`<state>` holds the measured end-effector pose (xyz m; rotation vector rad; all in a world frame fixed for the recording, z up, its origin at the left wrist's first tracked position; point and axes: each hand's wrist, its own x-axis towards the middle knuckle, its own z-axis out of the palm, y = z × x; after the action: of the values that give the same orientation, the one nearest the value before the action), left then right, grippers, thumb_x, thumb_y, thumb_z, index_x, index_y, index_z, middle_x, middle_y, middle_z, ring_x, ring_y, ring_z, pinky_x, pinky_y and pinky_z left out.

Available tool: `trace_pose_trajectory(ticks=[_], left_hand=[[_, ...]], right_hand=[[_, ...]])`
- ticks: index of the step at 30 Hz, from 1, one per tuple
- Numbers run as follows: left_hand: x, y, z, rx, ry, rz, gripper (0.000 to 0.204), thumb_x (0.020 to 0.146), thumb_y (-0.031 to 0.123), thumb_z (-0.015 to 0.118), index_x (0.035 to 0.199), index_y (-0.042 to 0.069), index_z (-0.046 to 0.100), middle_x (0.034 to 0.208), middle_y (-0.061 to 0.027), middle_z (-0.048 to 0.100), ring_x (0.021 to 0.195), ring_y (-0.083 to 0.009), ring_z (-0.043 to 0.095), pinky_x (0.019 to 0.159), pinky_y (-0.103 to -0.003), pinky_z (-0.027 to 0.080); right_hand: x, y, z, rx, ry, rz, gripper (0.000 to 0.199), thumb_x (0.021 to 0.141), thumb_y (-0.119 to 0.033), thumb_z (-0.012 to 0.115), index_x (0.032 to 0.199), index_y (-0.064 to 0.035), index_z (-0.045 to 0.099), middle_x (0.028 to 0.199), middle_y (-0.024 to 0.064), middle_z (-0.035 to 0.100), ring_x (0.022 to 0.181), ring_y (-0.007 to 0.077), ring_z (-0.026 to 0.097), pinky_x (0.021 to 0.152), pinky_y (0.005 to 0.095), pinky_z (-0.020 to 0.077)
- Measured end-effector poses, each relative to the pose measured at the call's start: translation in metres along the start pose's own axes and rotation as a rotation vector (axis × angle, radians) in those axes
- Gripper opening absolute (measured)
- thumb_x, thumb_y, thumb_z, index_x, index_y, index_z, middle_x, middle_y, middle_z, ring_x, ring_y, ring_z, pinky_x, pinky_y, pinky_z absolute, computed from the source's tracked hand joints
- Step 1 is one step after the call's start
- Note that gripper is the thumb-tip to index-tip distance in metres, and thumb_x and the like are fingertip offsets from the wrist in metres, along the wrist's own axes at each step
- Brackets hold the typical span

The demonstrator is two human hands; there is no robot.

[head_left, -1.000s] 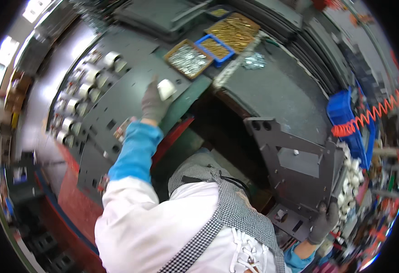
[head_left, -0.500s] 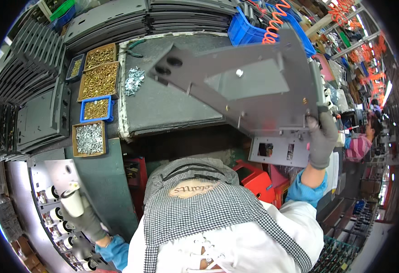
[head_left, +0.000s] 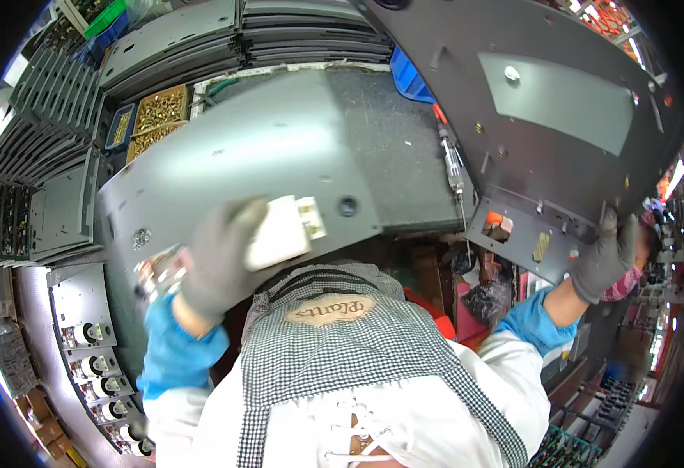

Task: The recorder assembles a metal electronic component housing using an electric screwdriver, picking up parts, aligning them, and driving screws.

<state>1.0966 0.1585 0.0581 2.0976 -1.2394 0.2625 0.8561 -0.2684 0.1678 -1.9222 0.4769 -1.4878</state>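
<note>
My left hand, in a grey glove and smeared by motion, is closed around a white blocky part on a large light grey metal plate. That plate is tilted over the left half of the workbench and has small holes and a dark round hole near its right corner. Out to the right, my gloved right hand grips the lower bent flange of a dark grey metal panel. The raised panel has a lighter four-sided area, small brass-coloured fittings and short pins; it reaches past the upper edge.
Trays of brass-coloured fasteners sit at the bench's left. Stacked grey plates line the back, with a blue bin beside them. A power screwdriver is near the panel. Plates with white-and-black parts stand lower left.
My left hand has brought the plate with the white part up from the lower left over the bench. My right hand has moved the dark panel to the right, uncovering the screwdriver.
</note>
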Motion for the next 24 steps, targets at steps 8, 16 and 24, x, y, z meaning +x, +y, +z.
trace_pose_trajectory(ticks=[8, 16, 24], left_hand=[[0.122, -0.008, 0.189, -0.206, -0.396, 0.106, 0.071, 0.073, 0.035, 0.082, 0.133, 0.009, 0.054, 0.123, -0.0169, 0.058, 0.110, -0.0357, 0.059, 0.096, -0.045, 0.047], [0.097, -0.051, 0.294, -0.227, -0.481, 0.032, 0.073, 0.073, 0.030, 0.081, 0.135, 0.007, 0.050, 0.129, -0.0161, 0.055, 0.117, -0.0360, 0.056, 0.101, -0.043, 0.046], [0.063, -0.098, 0.188, -0.383, -0.117, -0.458, 0.052, 0.080, 0.019, 0.075, 0.128, 0.006, 0.060, 0.128, -0.0145, 0.061, 0.120, -0.0326, 0.057, 0.101, -0.040, 0.047]], right_hand=[[0.037, 0.055, -0.066, -0.560, -0.143, -0.281, 0.028, 0.094, 0.001, 0.060, 0.122, 0.0054, 0.062, 0.119, 0.0109, 0.066, 0.106, 0.0173, 0.061, 0.092, 0.0304, 0.0494], [0.067, 0.083, -0.008, -0.165, -0.398, -0.121, 0.027, 0.093, 0.003, 0.062, 0.120, 0.0054, 0.063, 0.120, 0.0107, 0.064, 0.103, 0.0173, 0.061, 0.090, 0.0298, 0.0491], [0.062, 0.069, 0.129, -0.199, -0.673, -0.136, 0.025, 0.086, 0.005, 0.066, 0.110, 0.0045, 0.067, 0.099, 0.0103, 0.066, 0.085, 0.0187, 0.063, 0.075, 0.0329, 0.0509]])
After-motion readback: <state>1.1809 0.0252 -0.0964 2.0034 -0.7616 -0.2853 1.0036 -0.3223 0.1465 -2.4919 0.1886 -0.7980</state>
